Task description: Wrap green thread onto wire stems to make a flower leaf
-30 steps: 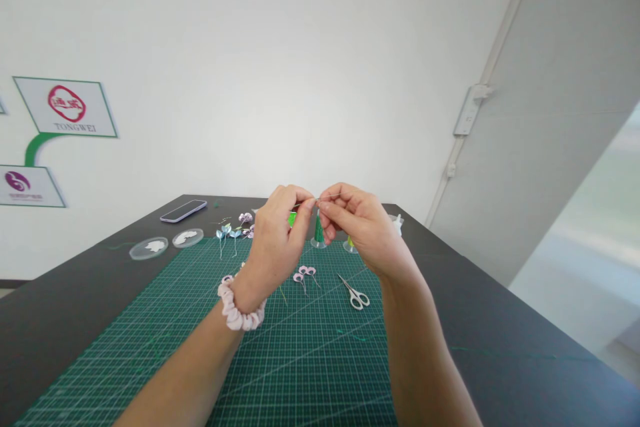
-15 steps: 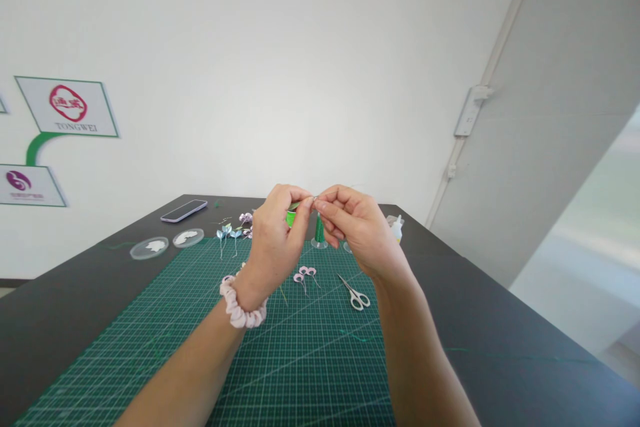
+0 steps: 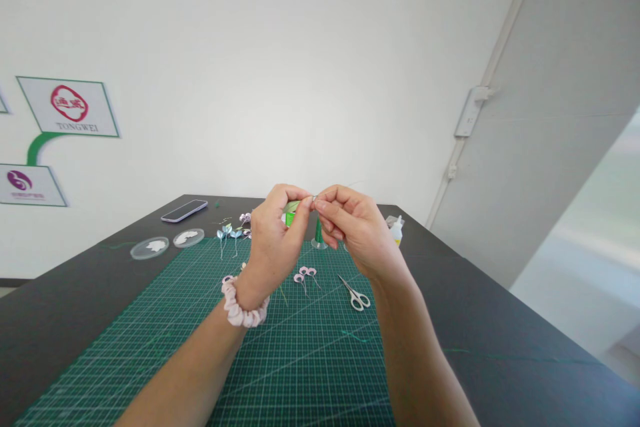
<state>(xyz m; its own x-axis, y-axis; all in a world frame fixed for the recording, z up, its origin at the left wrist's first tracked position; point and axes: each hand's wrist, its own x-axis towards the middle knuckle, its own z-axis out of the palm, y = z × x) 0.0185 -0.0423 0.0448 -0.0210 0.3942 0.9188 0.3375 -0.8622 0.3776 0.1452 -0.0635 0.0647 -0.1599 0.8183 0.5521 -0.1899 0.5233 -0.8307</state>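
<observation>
Over the far part of the green cutting mat (image 3: 300,360), my left hand (image 3: 277,227) and my right hand (image 3: 355,227) meet fingertip to fingertip. Both are closed in a pinch on a thin silvery wire (image 3: 315,198), mostly hidden by the fingers. A pale green leaf-like piece (image 3: 293,205) shows between my left thumb and index finger. Behind my right fingers stands a spool of green thread (image 3: 319,233). Below the hands lie small pink petals on wire stems (image 3: 304,273) and white-handled scissors (image 3: 357,297).
Blue wire-stemmed petals (image 3: 229,233) lie at the mat's far left edge. Two shallow clear dishes (image 3: 150,249) with white pieces sit further left, near a phone (image 3: 184,211). A small glue bottle (image 3: 397,230) stands right of my right hand on the black table (image 3: 500,333).
Both hands stay pinched together in nearly the same place. The pale green piece by my left thumb shows a little more, and a fine strand shows above my right hand.
</observation>
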